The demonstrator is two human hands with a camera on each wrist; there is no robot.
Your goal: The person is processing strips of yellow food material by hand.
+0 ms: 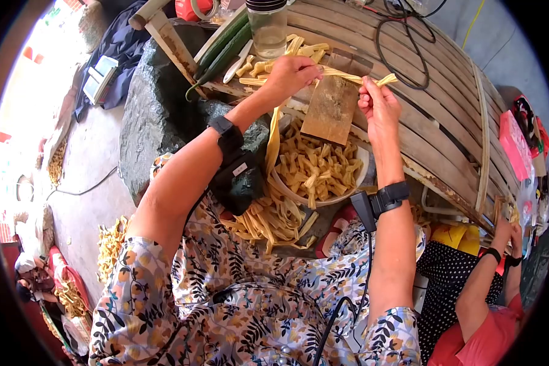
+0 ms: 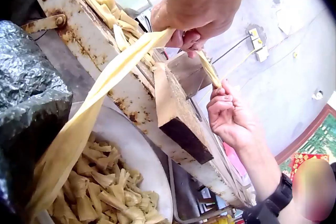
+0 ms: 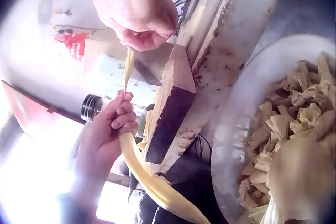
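Note:
A long pale yellow strip (image 1: 341,74) stretches between both hands above a wooden block (image 1: 329,113). My left hand (image 1: 290,76) grips it partway along, and its wide tail (image 2: 92,95) hangs down past the bowl. Near the other end, my right hand (image 1: 381,107) pinches the strip between thumb and fingers, a short end sticking out beyond. Below the block stands a white bowl (image 1: 367,163) with many short, knotted yellow pieces (image 1: 314,165) in it. More loose strips (image 1: 265,219) lie in a heap under the bowl's near side.
The slatted wooden table (image 1: 439,122) bears a clear jar (image 1: 268,33), more yellow pieces (image 1: 256,67) and a black cable (image 1: 402,49). Long green cucumbers (image 1: 226,52) lie at its left end. Dark plastic sheeting (image 1: 143,110) bulges at left. Another person (image 1: 485,299) sits at right.

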